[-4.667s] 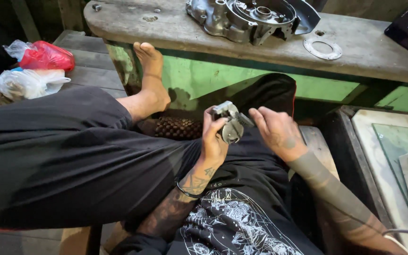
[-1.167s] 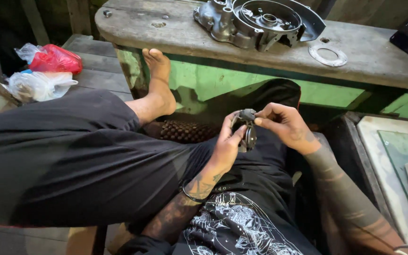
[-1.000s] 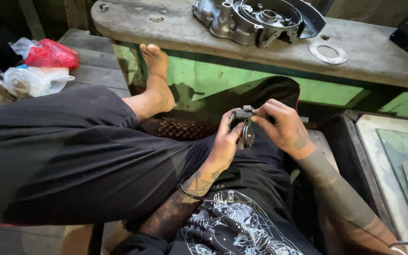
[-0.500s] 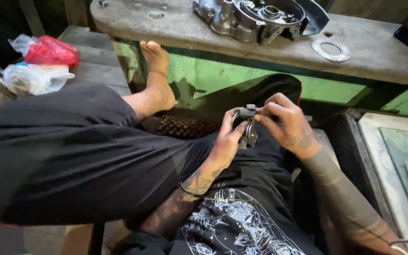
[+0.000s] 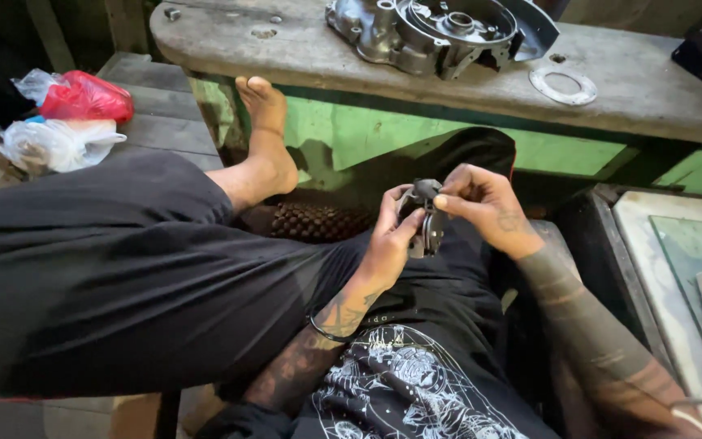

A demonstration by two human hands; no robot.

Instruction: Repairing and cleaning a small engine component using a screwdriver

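Holding a small dark metal part [image 5: 426, 223] over the lap, left hand [image 5: 387, 244] gripped it; right hand [image 5: 485, 203] pinched its top; a slipped fingertip could drop it beneath the counter [image 5: 652, 89]

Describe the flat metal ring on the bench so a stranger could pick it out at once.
Start at the worn wooden bench across the top of the view. Right of the big grey engine casing lies the flat metal ring, alone on bare wood. It is thin, pale and open-centred, unlike the bulky casing.
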